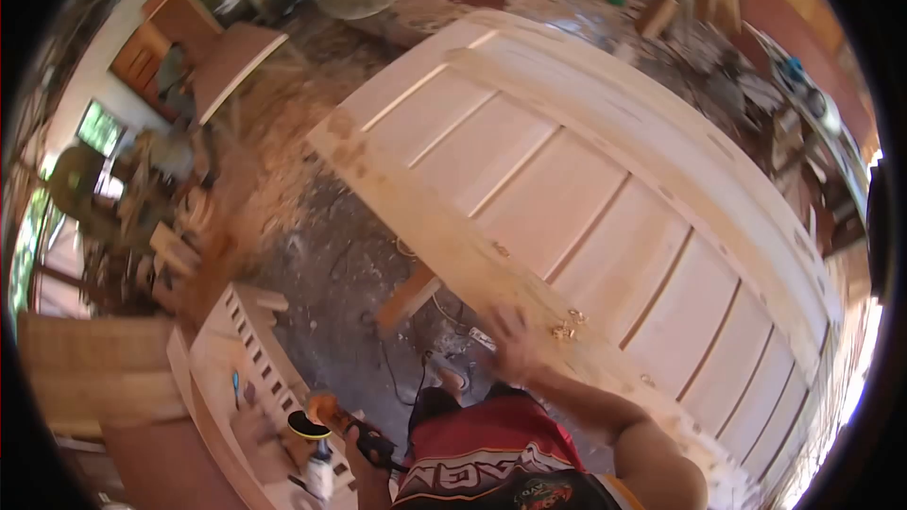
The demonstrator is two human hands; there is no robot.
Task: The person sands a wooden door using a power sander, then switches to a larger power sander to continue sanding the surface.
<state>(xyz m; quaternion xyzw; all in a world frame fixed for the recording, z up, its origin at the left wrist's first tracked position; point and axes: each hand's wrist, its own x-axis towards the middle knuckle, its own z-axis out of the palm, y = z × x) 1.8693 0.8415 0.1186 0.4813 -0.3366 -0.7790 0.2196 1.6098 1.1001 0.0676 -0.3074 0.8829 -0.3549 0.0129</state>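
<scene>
Right hand (pixel 511 342) lay spread, blurred, on the slatted panel (pixel 590 203); left hand (pixel 353 436) gripped a power tool (pixel 379 450). Shavings (pixel 567 329) probably needed brushing off for true feel.

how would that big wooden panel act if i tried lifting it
The wooden panel is probably stiff, since wide rails frame its boards. It is likely heavy and awkward, dwarfing the right hand at its edge. Loose shavings on top may slide off if it tilts.

The right hand (pixel 511 340) is blurred; its forearm (pixel 590 399) hides part of the wooden panel (pixel 576 217). 1 white object (pixel 482 338), perhaps a socket, is too small to identify.
</scene>
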